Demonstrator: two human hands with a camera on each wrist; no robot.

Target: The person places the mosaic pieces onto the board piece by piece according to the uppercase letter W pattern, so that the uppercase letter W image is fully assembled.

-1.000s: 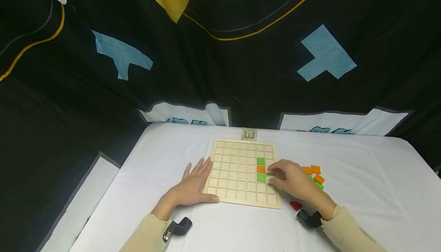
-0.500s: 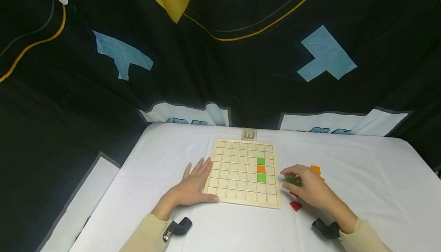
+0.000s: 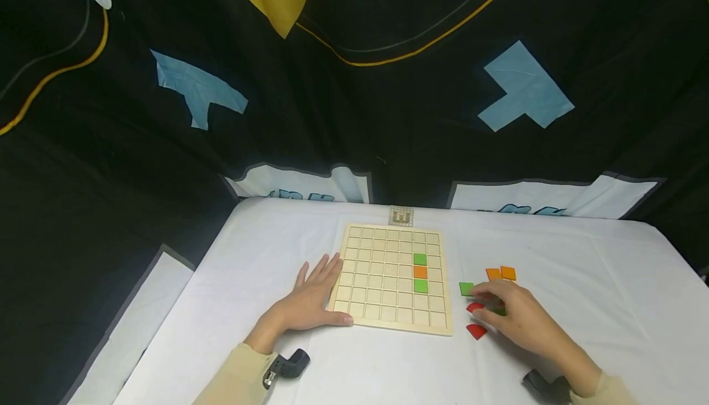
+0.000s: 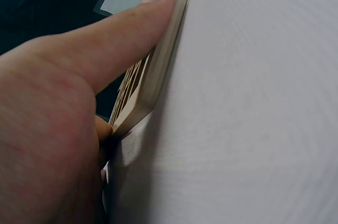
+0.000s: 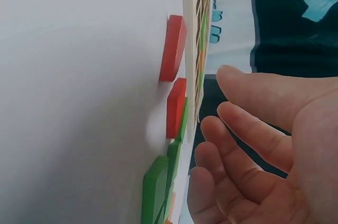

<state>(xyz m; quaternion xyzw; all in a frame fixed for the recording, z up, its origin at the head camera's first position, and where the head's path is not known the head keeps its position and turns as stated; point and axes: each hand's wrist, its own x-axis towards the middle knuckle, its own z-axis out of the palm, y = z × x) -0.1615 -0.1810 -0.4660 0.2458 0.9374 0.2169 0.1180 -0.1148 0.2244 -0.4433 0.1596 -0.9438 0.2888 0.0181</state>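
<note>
Board (image 3: 376, 279) on white cloth (image 3: 587, 288), black backdrop (image 3: 354, 122)

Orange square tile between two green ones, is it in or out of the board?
In: the orange square tile fills a cell of the wooden grid board, between two green tiles.

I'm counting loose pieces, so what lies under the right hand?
Beneath the right hand, part of a green piece shows between thumb and fingers, and a red piece peeks out at the thumb tip. Whatever else may lie there is covered.
</note>
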